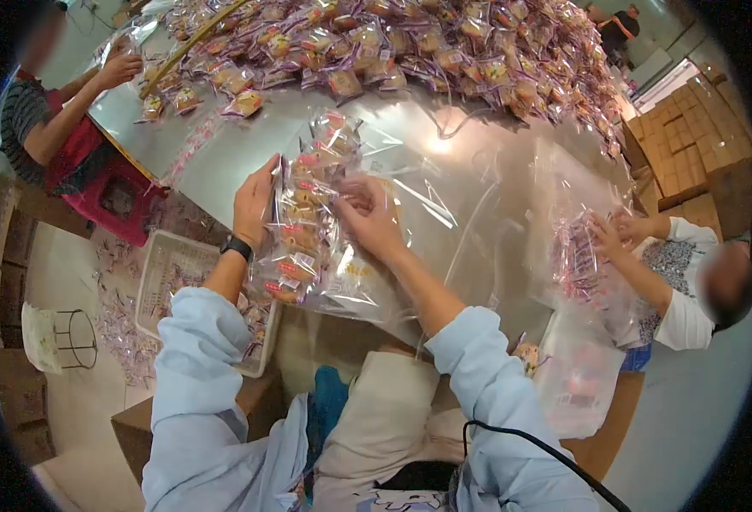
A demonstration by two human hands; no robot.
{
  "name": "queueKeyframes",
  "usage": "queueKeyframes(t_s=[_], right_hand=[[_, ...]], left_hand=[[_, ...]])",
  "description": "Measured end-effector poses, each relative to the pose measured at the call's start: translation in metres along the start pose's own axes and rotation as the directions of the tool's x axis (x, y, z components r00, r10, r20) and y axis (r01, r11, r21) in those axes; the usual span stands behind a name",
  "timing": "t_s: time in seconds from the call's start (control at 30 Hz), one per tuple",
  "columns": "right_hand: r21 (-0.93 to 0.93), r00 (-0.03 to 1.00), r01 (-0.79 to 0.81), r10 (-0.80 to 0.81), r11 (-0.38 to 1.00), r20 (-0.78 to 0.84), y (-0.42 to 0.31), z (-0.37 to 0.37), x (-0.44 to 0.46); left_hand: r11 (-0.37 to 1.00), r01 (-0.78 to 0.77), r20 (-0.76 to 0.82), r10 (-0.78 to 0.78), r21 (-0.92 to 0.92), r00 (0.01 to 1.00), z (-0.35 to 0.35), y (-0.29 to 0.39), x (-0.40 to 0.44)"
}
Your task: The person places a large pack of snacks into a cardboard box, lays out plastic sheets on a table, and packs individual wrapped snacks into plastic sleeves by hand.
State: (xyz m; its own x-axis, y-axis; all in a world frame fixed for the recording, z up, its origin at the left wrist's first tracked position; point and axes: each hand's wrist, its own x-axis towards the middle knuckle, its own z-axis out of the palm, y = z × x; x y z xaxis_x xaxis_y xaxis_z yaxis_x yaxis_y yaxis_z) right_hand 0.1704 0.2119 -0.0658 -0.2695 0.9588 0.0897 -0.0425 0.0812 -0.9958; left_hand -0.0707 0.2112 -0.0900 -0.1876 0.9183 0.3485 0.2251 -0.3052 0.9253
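A large clear bag (pixel 354 269) lies at the near edge of the metal table, with a column of small wrapped pastries (pixel 299 230) inside it. Along the left side of the bag rests my left hand (pixel 255 203), a dark watch on its wrist; its fingers are extended against the plastic and the thumb side is partly hidden. Over the middle of the bag, just right of the pastries, is my right hand (pixel 367 213), its fingers curled at the plastic. Whether it pinches the film is too small to tell.
A big heap of wrapped pastries (pixel 444 43) covers the table's far side. Co-workers sit at the left (pixel 60 128) and right (pixel 674 277), the right one handling a filled bag (pixel 576 256). A white crate (pixel 158 282) stands below left; stacked cartons (pixel 683 141) are at right.
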Motion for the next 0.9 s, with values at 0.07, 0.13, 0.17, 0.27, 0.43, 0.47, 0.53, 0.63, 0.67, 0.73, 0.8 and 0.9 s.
queueKeyframes(t_s=[0.07,0.13,0.17,0.27,0.43,0.47,0.53,0.63,0.67,0.73,0.8,0.9], right_hand=[[-0.124,0.999,0.021,-0.017,0.992,0.033,-0.007,0.001,-0.003],[-0.245,0.996,0.003,0.019,0.969,0.088,-0.009,0.0,-0.004],[-0.285,0.994,0.07,-0.041,0.956,0.105,-0.001,-0.001,-0.003],[-0.367,0.984,0.151,-0.103,0.918,0.145,0.005,-0.005,-0.001],[-0.246,0.984,0.179,-0.173,0.953,0.049,-0.008,-0.004,-0.013],[-0.176,0.988,0.15,-0.152,0.973,0.0,-0.014,-0.005,-0.018],[-0.442,0.906,0.403,-0.419,0.801,0.066,-0.021,-0.013,-0.028],[-0.391,0.863,0.506,-0.445,0.769,0.241,-0.046,-0.022,-0.052],[-0.38,0.887,0.459,-0.387,0.803,0.251,-0.048,-0.023,-0.055],[-0.358,0.919,0.369,-0.28,0.858,0.276,-0.051,-0.024,-0.052],[-0.338,0.897,0.439,-0.388,0.832,0.209,-0.037,-0.03,-0.038],[-0.356,0.879,0.476,-0.426,0.804,0.214,-0.029,-0.041,-0.035]], left_hand=[[0.995,0.1,0.038,-0.101,0.026,0.994,-0.002,0.027,-0.003],[0.971,0.229,0.088,-0.222,-0.07,0.971,-0.009,0.035,-0.001],[0.96,0.255,0.108,-0.243,-0.116,0.964,-0.011,0.031,0.002],[0.99,0.09,0.107,-0.102,0.109,0.989,-0.017,0.029,0.007],[0.861,0.382,0.255,-0.307,-0.336,0.917,-0.022,0.056,-0.015],[0.907,0.357,0.284,-0.289,-0.225,0.914,-0.022,0.064,-0.027],[0.866,0.358,0.296,-0.26,-0.35,0.919,-0.012,0.067,-0.043],[0.849,0.33,0.29,-0.221,-0.413,0.931,0.006,0.067,-0.042],[0.843,0.344,0.306,-0.227,-0.413,0.925,0.015,0.068,-0.041],[0.835,0.361,0.335,-0.229,-0.415,0.914,0.032,0.071,-0.033],[0.824,0.393,0.371,-0.244,-0.409,0.896,0.044,0.077,-0.025],[0.879,0.376,0.387,-0.25,-0.294,0.888,0.051,0.081,-0.015]])
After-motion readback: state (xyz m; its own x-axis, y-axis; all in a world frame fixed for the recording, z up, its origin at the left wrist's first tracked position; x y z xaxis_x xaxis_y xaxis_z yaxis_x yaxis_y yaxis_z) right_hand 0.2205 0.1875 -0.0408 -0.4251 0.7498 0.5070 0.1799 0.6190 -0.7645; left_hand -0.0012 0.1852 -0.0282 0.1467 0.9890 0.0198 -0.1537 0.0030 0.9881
